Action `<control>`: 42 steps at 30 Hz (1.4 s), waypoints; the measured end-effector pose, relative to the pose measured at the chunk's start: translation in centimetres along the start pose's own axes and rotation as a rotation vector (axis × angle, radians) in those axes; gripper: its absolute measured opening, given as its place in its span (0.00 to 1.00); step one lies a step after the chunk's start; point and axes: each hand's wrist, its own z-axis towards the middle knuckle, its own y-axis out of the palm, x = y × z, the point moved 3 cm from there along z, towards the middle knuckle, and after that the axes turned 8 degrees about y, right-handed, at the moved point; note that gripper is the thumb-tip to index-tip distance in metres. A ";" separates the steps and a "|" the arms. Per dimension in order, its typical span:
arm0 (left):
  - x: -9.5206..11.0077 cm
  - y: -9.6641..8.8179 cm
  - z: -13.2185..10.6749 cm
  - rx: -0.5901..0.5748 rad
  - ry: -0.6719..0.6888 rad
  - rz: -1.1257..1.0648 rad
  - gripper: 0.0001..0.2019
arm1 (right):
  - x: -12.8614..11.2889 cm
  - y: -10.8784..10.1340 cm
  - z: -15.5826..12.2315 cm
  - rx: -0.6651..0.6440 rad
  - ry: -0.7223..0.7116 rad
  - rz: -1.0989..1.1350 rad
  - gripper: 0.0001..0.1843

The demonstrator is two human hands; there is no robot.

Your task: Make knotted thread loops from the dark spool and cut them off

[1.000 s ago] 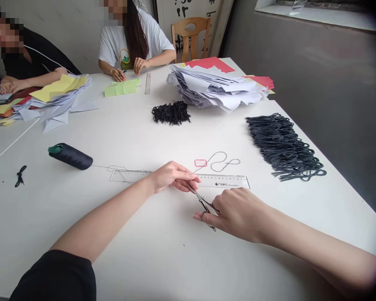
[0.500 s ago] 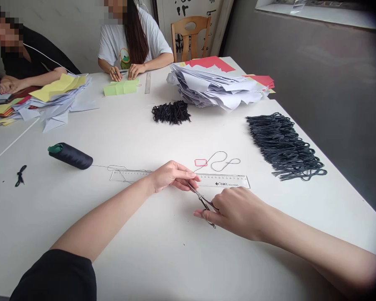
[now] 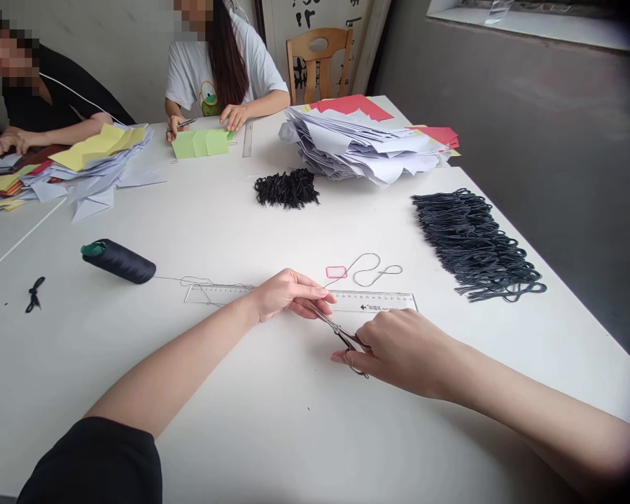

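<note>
The work in hand looks like a small cutting job. Your right hand [image 3: 407,352] holds the small steel scissors [image 3: 342,337], with your fingers closed around the finger loops, and the tips point toward your left hand [image 3: 288,295]. The blades look nearly shut, but at this size you can't be sure. Your left fingertips [image 3: 320,302] are drawn together right at the scissor tips, just above the clear plastic ruler [image 3: 372,302]. They may be pinching something fine, but whatever it is, it's too thin to make out from this view.

A fine dark thread [image 3: 168,279] leaves the black thread spool [image 3: 120,261] and tangles loosely around the ruler's left end. Just past the ruler lie a thin looped cord [image 3: 368,269] and a small red-edged square [image 3: 336,273].

The next move seems to call for steady left fingers and a controlled close of the blades. Both your forearms reach in low from either side, wrists angled inward, over the white table [image 3: 241,427].
</note>
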 end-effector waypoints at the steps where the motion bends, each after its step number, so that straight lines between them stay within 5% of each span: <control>1: 0.0 0.0 0.0 -0.001 0.002 -0.001 0.15 | 0.1 0.0 0.0 0.016 -0.001 -0.008 0.27; 6: 0.0 0.1 0.0 0.011 0.017 -0.022 0.14 | 0.4 0.1 -0.3 0.038 -0.110 0.022 0.02; 9: 0.0 0.2 -0.1 0.034 0.031 -0.030 0.15 | 0.1 0.5 -0.4 0.017 -0.188 0.063 0.11; 21: 0.0 0.2 -0.1 0.063 0.035 -0.060 0.16 | -0.2 1.7 -0.5 0.147 -0.364 0.057 0.07; 28: 0.0 0.8 -0.2 0.083 0.076 -0.012 0.17 | 0.7 0.9 2.4 0.535 -0.079 0.655 0.10; 33: -0.2 0.9 -0.2 0.085 0.078 0.015 0.18 | 0.5 1.4 3.0 0.389 -0.016 0.955 0.14; 42: -0.2 1.0 -0.1 0.074 0.088 0.046 0.16 | 0.3 1.7 3.3 0.281 -0.021 1.165 0.14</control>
